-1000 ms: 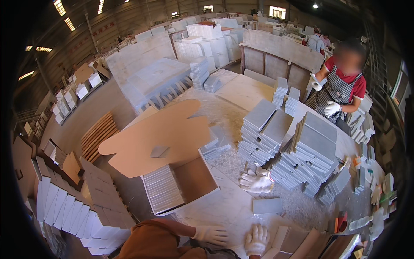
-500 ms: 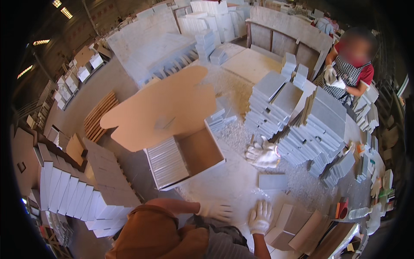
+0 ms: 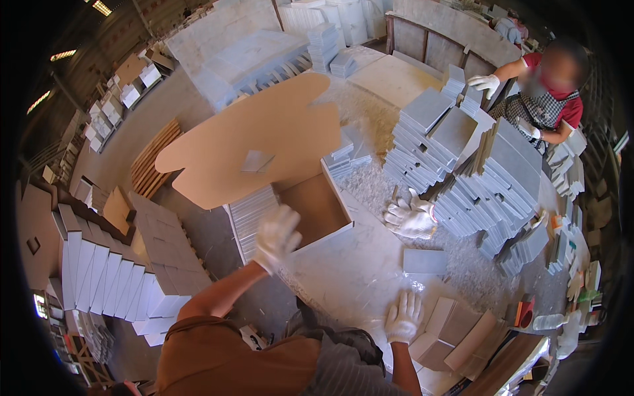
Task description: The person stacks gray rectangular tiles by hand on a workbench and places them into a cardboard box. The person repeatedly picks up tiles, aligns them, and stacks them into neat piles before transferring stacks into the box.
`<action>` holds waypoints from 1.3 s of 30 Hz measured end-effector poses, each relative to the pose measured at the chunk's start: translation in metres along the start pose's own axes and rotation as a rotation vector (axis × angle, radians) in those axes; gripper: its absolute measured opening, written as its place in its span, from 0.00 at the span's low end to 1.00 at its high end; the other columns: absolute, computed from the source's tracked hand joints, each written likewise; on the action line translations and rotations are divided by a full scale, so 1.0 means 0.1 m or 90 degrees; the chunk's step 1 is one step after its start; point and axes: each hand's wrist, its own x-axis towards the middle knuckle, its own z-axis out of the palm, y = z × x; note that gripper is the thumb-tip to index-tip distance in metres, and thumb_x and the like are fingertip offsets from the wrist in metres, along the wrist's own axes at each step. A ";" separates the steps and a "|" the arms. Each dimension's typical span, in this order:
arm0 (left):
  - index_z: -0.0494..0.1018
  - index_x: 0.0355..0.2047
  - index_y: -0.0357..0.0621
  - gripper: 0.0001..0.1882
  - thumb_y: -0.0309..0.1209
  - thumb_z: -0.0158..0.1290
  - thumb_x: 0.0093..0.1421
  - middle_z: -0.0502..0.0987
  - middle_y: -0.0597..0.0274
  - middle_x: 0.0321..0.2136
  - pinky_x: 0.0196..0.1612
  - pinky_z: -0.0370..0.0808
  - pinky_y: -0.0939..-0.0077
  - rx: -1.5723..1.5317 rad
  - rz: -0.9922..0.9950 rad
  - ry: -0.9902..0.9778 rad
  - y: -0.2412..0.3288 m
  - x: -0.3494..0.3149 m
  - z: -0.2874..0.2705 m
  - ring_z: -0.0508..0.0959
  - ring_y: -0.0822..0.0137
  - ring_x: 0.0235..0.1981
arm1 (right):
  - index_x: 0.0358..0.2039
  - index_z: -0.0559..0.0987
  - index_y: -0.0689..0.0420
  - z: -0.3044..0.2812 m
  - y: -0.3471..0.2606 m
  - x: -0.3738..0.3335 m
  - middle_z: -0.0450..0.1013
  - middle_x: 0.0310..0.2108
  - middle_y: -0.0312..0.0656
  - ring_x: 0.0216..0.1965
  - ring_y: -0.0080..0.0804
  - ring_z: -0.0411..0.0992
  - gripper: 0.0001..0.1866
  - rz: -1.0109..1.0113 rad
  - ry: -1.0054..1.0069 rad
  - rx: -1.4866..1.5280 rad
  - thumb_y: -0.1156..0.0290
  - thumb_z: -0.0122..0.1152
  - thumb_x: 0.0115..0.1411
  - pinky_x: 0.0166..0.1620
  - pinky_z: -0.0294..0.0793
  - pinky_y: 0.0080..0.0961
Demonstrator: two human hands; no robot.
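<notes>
Cardboard carton (image 3: 316, 210) stands on the worktable (image 3: 356, 264), its lid (image 3: 257, 125) folded back, a row of upright pale tiles (image 3: 251, 210) filling its left part. Half a second ago the left hand (image 3: 277, 239) lay on the tabletop near the right; now it is raised over the carton's near side. The right hand (image 3: 404, 318) has stayed palm down on the table, fingers extended and holding nothing. Across the table, the co-worker's hands were together; now one gloved hand (image 3: 485, 84) reaches toward the small tile stacks (image 3: 454, 80).

Motion blurs the left hand, so I cannot tell how wide its fingers are, or whether it grips or touches a tile. It also hides the near end of the tile row. The carton lies beneath and just beyond the left hand, and well apart from the right, ahead and to its left.
</notes>
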 end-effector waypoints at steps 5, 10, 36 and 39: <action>0.68 0.61 0.41 0.28 0.42 0.54 0.64 0.67 0.46 0.62 0.69 0.58 0.46 0.098 -0.061 0.020 -0.73 -0.35 0.32 0.65 0.42 0.64 | 0.63 0.72 0.56 -0.01 -0.02 0.00 0.67 0.66 0.49 0.68 0.54 0.61 0.28 0.004 -0.038 0.026 0.60 0.54 0.63 0.69 0.55 0.54; 0.66 0.62 0.40 0.29 0.43 0.53 0.65 0.66 0.47 0.63 0.70 0.56 0.46 0.112 -0.070 -0.021 -0.59 -0.33 0.27 0.63 0.43 0.66 | 0.64 0.72 0.56 0.01 0.00 -0.01 0.66 0.66 0.49 0.67 0.55 0.61 0.29 0.020 -0.050 0.026 0.59 0.54 0.64 0.69 0.54 0.55; 0.66 0.61 0.42 0.27 0.41 0.52 0.65 0.65 0.46 0.63 0.70 0.56 0.47 0.062 -0.072 -0.033 -0.63 -0.36 0.26 0.62 0.40 0.65 | 0.64 0.72 0.52 -0.07 -0.02 -0.01 0.66 0.66 0.45 0.68 0.49 0.61 0.28 0.023 -0.041 0.042 0.58 0.54 0.65 0.68 0.56 0.51; 0.67 0.60 0.43 0.27 0.41 0.52 0.64 0.66 0.45 0.62 0.69 0.56 0.45 0.024 -0.025 0.002 -0.46 -0.33 0.31 0.63 0.41 0.64 | 0.64 0.72 0.52 -0.07 -0.03 -0.01 0.66 0.67 0.45 0.68 0.49 0.61 0.29 0.030 -0.034 0.049 0.57 0.55 0.64 0.68 0.56 0.52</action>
